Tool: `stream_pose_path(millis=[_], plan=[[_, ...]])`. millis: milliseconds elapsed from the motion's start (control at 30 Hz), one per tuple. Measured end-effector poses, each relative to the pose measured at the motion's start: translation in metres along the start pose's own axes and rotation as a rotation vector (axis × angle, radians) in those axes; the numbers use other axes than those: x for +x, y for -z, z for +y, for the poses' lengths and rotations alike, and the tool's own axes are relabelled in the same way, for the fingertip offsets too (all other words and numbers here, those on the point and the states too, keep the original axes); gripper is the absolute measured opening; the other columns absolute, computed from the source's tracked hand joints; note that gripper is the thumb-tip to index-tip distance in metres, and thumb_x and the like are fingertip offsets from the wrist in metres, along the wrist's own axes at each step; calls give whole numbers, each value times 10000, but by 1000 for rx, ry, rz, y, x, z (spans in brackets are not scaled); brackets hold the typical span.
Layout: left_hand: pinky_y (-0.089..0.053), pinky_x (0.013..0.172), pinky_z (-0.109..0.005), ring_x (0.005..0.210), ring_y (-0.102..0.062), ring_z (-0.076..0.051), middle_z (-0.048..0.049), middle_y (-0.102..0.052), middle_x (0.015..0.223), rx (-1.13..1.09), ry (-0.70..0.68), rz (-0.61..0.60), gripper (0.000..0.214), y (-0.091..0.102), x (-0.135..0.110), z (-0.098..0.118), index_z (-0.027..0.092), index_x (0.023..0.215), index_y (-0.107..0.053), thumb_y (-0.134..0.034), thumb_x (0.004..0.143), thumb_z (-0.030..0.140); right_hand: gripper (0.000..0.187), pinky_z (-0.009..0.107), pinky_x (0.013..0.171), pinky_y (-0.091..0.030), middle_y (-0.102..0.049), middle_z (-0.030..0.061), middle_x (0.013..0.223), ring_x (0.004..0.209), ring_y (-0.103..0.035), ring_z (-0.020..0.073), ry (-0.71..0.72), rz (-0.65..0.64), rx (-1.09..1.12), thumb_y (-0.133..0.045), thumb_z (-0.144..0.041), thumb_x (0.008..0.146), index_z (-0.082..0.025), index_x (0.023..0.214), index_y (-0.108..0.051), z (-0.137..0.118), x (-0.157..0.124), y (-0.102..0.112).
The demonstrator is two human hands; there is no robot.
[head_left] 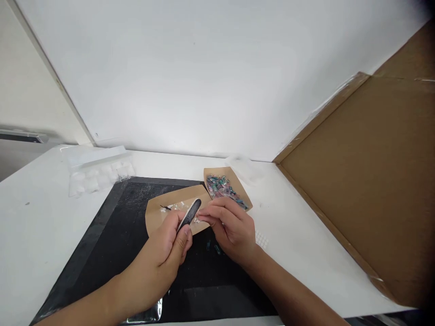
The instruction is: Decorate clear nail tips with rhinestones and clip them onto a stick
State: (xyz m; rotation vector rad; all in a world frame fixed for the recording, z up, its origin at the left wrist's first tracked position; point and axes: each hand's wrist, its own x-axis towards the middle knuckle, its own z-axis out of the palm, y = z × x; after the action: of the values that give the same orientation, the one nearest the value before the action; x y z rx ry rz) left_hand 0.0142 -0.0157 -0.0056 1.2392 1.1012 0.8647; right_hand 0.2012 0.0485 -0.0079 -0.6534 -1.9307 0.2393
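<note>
My left hand [173, 246] is closed around a black nail file [191, 213] with a pale edge, its rounded end pointing up and away. Close beside the file, my right hand [234, 228] pinches with thumb and fingertips; whatever lies between them is too small to make out. Below both hands is a brown paper tray [152, 219] with small white bits [176, 206] and a dark, thin scrap [165, 208] in it. On the black mat [115, 258], near my right wrist, lie small dark teal pieces [217, 249].
A second paper tray [244, 190] behind my right hand holds many glossy teal and pink pieces [220, 185]. Right of it lies clear plastic [244, 168]. Small white squares [261, 239] sit beside my right wrist. A clear compartment box [98, 176] stands left, a cardboard panel [353, 181] right.
</note>
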Motion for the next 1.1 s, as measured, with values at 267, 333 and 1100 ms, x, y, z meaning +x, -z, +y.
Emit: stream_pose_path(millis=[267,333,1100], plan=[[-257,396,-166,524,-315,-92,35,-452,757,-43,6,20,254,1,0,2,257,1081,-497,-478,1041,508,189,254,669,-588,-707,5,849,720,-687,132,-74,-24,-127,-625,-112,987,-250,1113,-653,-6,-7,-1],[-243,398,-163,517,-284,-88,39,-440,747,-76,16,23,264,-1,1,0,251,1007,-489,-465,1044,511,154,263,682,-599,-712,6,861,730,-696,135,-84,5,-116,-646,-131,982,-246,1083,-641,-5,-8,-4],[-243,429,-209,541,-319,-116,7,-478,754,14,13,-27,247,4,-3,12,235,958,-559,-543,1011,475,196,302,634,-481,-582,16,762,715,-571,168,46,-24,-225,-558,-84,984,-236,877,-498,-4,-8,-14]])
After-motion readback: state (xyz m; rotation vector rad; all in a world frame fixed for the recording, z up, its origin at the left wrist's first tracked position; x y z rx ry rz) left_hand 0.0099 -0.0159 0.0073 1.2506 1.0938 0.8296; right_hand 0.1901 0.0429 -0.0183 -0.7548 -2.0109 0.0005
